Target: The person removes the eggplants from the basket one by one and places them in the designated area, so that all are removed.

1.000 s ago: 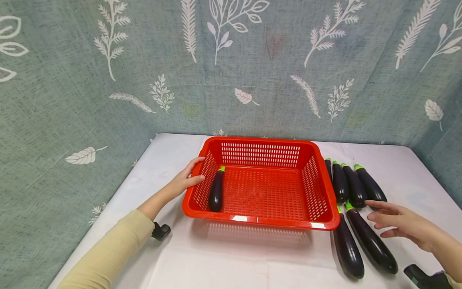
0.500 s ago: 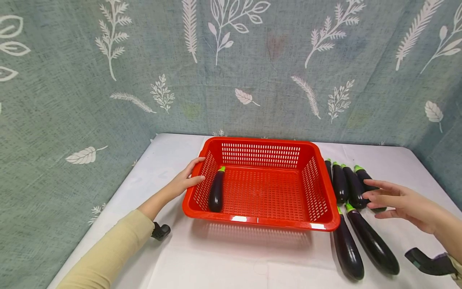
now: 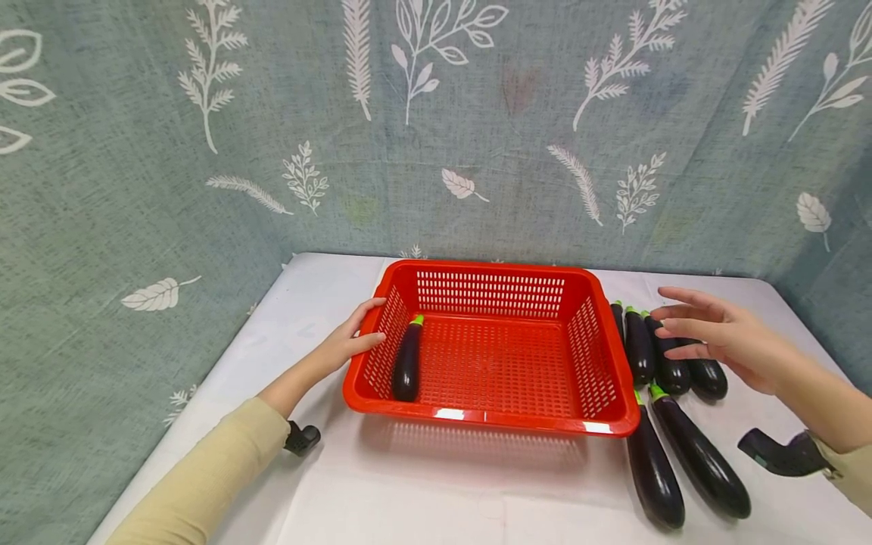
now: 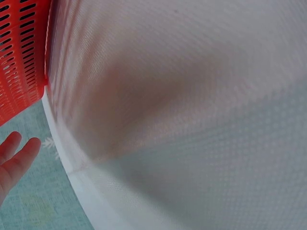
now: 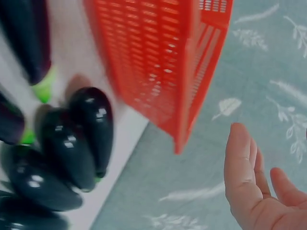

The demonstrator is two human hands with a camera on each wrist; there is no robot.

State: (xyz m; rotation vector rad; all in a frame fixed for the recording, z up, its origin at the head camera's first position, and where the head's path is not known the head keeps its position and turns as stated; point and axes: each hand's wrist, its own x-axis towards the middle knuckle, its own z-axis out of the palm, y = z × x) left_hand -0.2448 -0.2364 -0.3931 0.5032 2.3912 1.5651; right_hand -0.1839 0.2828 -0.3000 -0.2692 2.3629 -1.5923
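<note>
A red plastic basket (image 3: pixel 487 424) with slotted walls stands mid-table. Inside it, along the left wall, lies one dark eggplant (image 3: pixel 406 363) with a green stem end. My left hand (image 3: pixel 341 344) rests at the basket's left rim, fingers spread and fairly straight. To the right of the basket are several more eggplants: a back row (image 3: pixel 639 348) and two in front (image 3: pixel 702 458). My right hand (image 3: pixel 729 341) hovers over the back row, fingers apart and loosely bent, nothing held. It covers parts of the right-hand eggplants. Relaxed fingers (image 5: pixel 240 165) also show in the right wrist view.
A white cloth (image 3: pixel 409 492) covers the table. Patterned grey-green fabric (image 3: pixel 477 204) hangs close behind it and along the left and right sides. A black wrist device (image 3: pixel 302 437) sits under the left forearm and another (image 3: pixel 783 454) under the right.
My right hand has moved away from me and a little left, from near the front pair to above the back-row eggplants. The left hand, basket and eggplants stay put.
</note>
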